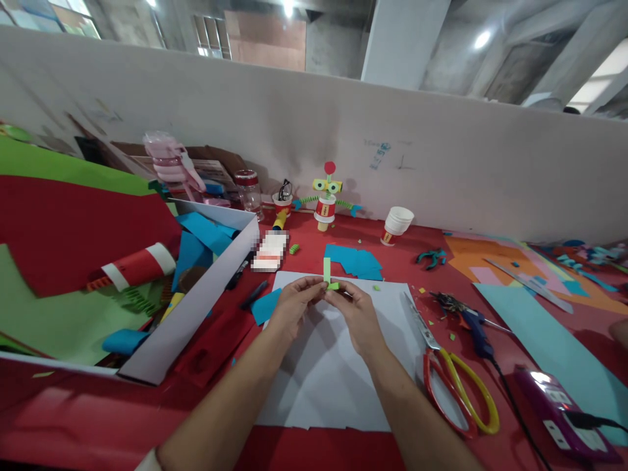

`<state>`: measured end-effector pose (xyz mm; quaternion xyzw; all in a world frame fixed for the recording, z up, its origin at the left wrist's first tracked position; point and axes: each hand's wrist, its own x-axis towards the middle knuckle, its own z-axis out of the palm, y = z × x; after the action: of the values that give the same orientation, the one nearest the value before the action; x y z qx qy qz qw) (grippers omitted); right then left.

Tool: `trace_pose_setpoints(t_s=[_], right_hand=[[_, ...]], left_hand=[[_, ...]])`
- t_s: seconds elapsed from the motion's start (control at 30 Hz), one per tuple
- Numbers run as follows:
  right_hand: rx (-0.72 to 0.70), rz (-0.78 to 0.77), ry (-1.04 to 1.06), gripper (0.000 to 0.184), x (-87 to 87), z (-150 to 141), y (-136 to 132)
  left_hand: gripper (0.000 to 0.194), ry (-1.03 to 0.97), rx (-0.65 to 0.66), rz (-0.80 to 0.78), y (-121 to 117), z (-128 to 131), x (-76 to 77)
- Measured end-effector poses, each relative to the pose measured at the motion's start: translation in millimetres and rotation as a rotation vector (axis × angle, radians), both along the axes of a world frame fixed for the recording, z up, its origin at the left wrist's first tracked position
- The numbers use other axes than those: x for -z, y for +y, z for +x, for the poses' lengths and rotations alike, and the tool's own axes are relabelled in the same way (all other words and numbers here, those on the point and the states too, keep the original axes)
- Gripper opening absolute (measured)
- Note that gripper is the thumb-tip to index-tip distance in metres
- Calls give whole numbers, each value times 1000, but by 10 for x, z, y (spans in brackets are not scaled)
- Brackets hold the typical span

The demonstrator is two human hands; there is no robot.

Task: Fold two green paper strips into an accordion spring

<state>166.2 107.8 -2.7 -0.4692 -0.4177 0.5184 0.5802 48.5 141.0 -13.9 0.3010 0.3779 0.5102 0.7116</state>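
Between my two hands a light green paper strip (327, 269) is pinched at its lower part, one length standing up and a short folded piece pointing right. My left hand (300, 302) closes its thumb and fingertips on the strip from the left. From the right, my right hand (354, 311) grips the short folded end. Both hands are above a white sheet (338, 379) on the red table. Behind them lie blue paper pieces (354, 260). Farther back stands a paper-cup figure (324, 208) with yellow eyes and springy green folded arms.
Scissors (451, 386), a glue gun (471, 320) and a purple power box (564, 412) lie to the right. A white box (206, 307) of coloured paper stands left. Stacked paper cups (396, 224) and pliers (432, 258) sit farther back, before a low white partition (466, 157).
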Motion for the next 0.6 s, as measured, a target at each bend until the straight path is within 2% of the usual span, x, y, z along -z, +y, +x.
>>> trace_pose_setpoints(t_s=[0.17,0.27,0.6], right_hand=[[100,-6,25,15,33,-15,13],[109,9,14,14,50,-13,22],[62,-33,-7,14,29,23,23]], left_hand=[[29,-44,-22,-73,-38,35,-27],[27,-57,-19,-90,-46,39,-33],[23,33,120,19,-21,-28,-76]])
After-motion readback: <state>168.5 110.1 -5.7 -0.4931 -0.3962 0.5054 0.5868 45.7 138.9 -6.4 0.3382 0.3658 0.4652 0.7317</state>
